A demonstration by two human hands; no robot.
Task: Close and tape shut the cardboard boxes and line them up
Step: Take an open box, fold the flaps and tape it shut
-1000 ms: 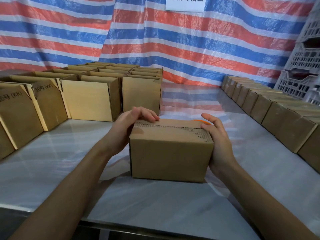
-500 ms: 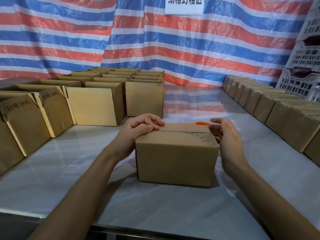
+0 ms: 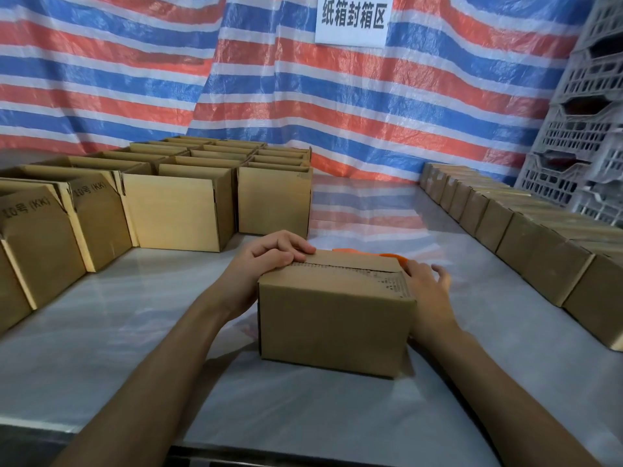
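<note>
**Both hands on a flap-closed box at mid-table**

A red, white and blue striped tarpaulin (image 3: 135,79) hangs as a backdrop far behind the cardboard box (image 3: 337,321). The pale, glossy table (image 3: 101,332) carries that box near its front edge, roughly centred. Behind and to the left of the box, well apart from it, stands a block of open boxes (image 3: 178,210) with their flaps upright; two of the nearest bear printed lettering. To the right of the box, also well apart, a row of closed boxes (image 3: 539,257) runs side by side away towards the tarpaulin. Grey latticed crates (image 3: 590,112) are stacked beyond that row, far right of the box. A white sign (image 3: 352,20) with dark characters hangs high on the tarpaulin, above and behind the box.

The box itself has its top flaps folded down so that they meet along a seam; whether any tape lies on it cannot be told. The left hand (image 3: 266,261) holds the box's left end, fingers curled over the top edge with their tips pressing on the far flap. The right hand (image 3: 424,288), somewhat blurred, lies against the box's right end with fingers loosely spread and pointing away, thumb near the top edge. An orange object (image 3: 387,255), probably a tape dispenser, shows just behind the box, mostly hidden by it.
</note>
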